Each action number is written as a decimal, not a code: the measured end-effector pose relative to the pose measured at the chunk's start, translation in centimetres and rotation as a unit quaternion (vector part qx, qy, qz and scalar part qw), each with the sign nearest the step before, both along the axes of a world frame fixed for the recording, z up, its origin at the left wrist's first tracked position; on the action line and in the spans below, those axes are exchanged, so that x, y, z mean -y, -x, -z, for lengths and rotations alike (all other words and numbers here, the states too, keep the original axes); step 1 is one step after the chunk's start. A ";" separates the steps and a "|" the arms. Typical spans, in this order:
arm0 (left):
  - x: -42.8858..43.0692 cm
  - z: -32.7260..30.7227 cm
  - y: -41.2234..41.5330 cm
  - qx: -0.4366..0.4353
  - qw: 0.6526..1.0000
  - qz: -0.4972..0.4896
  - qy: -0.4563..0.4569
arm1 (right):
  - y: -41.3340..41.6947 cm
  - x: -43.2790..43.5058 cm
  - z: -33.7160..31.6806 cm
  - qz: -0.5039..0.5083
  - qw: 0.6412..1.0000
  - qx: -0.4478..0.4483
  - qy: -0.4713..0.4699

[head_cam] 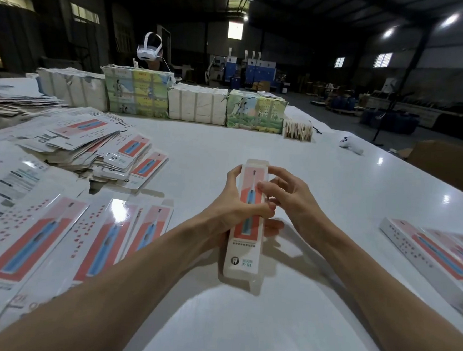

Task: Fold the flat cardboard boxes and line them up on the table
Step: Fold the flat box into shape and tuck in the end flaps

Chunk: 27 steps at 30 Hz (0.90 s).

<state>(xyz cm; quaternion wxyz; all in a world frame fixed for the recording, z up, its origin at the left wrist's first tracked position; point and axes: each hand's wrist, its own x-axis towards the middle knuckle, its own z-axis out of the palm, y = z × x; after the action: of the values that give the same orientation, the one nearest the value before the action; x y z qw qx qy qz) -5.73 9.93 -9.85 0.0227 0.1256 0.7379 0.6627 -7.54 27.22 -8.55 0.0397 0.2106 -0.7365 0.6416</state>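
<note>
A long narrow white box [243,247] with a red panel and a blue toothbrush picture is held above the white table [334,182], in the middle of the view. My left hand [232,205] grips it from the left, thumb across the front and fingers behind. My right hand [286,195] pinches its right edge with curled fingers, near the upper half. The box's far flap stands open. Flat boxes [64,235] of the same print lie spread at the near left. Folded boxes [436,252] lie side by side at the right edge.
A messy heap of flat cartons [90,143] covers the far left. Wrapped bundles [194,103] line the table's far side, with a person in a white headset [148,49] behind them. A white controller [350,145] lies at the far right, near a brown carton [450,160].
</note>
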 end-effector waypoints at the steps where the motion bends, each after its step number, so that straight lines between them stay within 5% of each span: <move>1: -0.1 0.1 -0.1 -0.001 1.000 0.000 0.000 | 0.0 0.0 0.0 -0.002 1.000 0.004 -0.003; 8: -0.1 0.3 -0.4 0.010 1.000 -0.014 0.026 | -0.2 0.2 0.2 -0.007 1.000 0.009 -0.015; 15: -0.3 -0.1 -0.8 0.021 0.998 0.028 0.048 | 0.4 -0.3 0.3 0.082 0.994 0.025 0.068; 27: -0.4 -0.2 -1.0 0.031 0.996 0.057 0.060 | -0.2 -1.1 -0.9 0.042 0.995 0.005 0.090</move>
<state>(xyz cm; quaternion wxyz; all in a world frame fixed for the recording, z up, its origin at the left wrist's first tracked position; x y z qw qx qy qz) -4.72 10.31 -9.67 0.0911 0.1454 0.7671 0.6181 -7.35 28.36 -7.68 0.0816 0.1723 -0.6841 0.7040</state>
